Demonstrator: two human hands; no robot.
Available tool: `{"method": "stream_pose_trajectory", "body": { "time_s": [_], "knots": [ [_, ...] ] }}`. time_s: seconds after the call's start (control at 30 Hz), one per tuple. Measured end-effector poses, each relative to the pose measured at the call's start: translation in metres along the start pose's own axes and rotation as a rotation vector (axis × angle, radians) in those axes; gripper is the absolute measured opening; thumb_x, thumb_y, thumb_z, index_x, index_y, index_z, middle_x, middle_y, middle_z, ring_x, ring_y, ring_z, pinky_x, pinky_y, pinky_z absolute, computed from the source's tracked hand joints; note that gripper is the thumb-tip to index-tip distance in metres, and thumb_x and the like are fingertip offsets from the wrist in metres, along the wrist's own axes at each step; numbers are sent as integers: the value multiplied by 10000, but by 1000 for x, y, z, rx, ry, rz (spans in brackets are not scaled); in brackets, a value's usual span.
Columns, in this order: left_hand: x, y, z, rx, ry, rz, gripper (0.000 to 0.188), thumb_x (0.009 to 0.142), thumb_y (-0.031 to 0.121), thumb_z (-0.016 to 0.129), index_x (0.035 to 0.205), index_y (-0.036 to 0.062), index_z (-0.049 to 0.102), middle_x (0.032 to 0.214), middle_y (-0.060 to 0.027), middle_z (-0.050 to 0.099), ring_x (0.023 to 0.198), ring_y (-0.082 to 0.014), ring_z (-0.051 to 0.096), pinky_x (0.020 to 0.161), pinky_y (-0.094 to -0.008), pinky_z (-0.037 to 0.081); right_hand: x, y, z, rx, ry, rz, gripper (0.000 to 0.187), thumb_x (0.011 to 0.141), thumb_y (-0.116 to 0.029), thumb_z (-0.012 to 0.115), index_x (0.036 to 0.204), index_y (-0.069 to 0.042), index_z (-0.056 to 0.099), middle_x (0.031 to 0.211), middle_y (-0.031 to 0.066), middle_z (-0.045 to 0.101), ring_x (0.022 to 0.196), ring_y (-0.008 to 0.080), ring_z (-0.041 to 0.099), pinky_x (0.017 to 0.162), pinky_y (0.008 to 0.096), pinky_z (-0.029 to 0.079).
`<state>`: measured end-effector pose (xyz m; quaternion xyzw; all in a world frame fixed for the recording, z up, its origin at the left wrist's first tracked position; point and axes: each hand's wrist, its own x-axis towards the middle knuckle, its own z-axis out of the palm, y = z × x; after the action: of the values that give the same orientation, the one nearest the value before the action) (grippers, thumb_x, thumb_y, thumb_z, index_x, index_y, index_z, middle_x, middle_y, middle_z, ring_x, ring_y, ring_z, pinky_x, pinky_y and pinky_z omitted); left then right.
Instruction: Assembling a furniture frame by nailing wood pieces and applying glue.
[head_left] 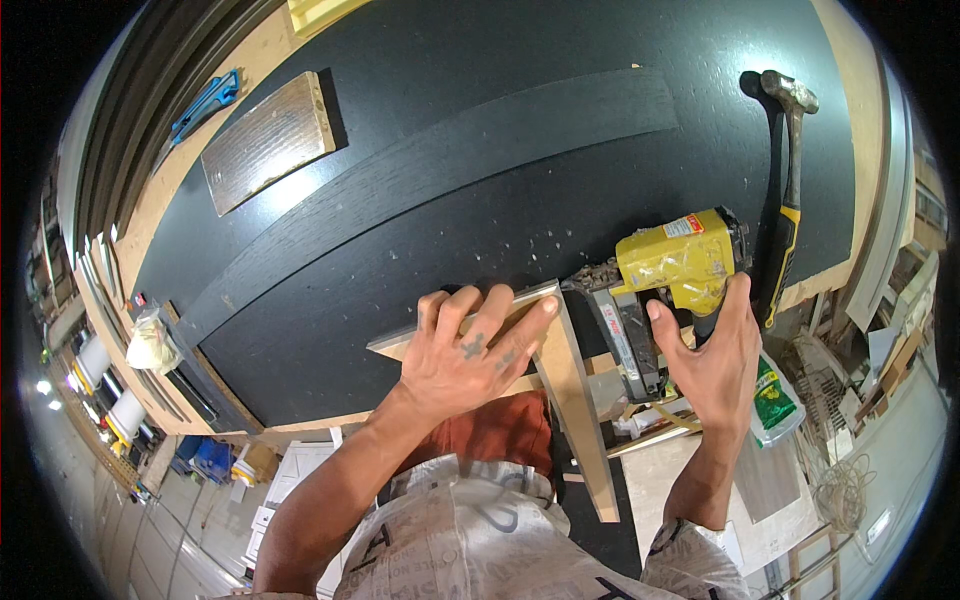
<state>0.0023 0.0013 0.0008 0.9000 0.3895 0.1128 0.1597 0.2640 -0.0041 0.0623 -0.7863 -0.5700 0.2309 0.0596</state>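
Observation:
My left hand [468,350] is closed over two wooden strips that meet at a corner near the table's front edge. One strip [392,346] runs left under my fingers, and the other strip [582,420] points down toward me past the edge. Around the grip of a yellow nail gun [672,262] my right hand [712,365] is wrapped. The gun's dark nose sits close to the right side of the corner; whether it touches is unclear. My thumb lies near the trigger area, which is partly hidden.
A hammer [790,150] lies at the right of the black tabletop [450,80]. Across the middle stretches a long dark strip [450,165]. A brown board piece [270,145] and a blue utility knife [208,104] are far left. A green packet [775,402] is below the nail gun.

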Motion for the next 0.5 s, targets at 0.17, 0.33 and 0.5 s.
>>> {"method": "stream_pose_trajectory", "body": {
  "time_s": [0.17, 0.33, 0.5],
  "knots": [
    [-2, 0, 1, -24, -9, 11, 590, 807, 266, 727, 1382, 228, 600, 1182, -65, 468, 1009, -262, 439, 820, -432, 375, 2, -1, -1, 44, 8, -7, 465, 800, -268, 802, 975, 2, 466, 871, 220, 613, 801, 433, 644, 681, 473, 504],
    [2, 2, -4, -27, -6, 17, 607, 798, 252, 729, 1389, 219, 593, 1180, -71, 477, 1011, -269, 443, 821, -433, 379, 3, 0, -4, 79, -16, 24, 489, 815, -308, 800, 987, 11, 472, 880, 239, 619, 822, 455, 640, 698, 484, 505],
    [0, 9, -10, -14, -13, -5, 598, 789, 272, 748, 1363, 235, 586, 1183, -73, 501, 1040, -261, 470, 859, -426, 400, 1, 25, -7, 239, -37, 10, 579, 841, -432, 780, 1023, 33, 487, 858, 271, 637, 845, 493, 627, 736, 502, 497]
  ]
}}
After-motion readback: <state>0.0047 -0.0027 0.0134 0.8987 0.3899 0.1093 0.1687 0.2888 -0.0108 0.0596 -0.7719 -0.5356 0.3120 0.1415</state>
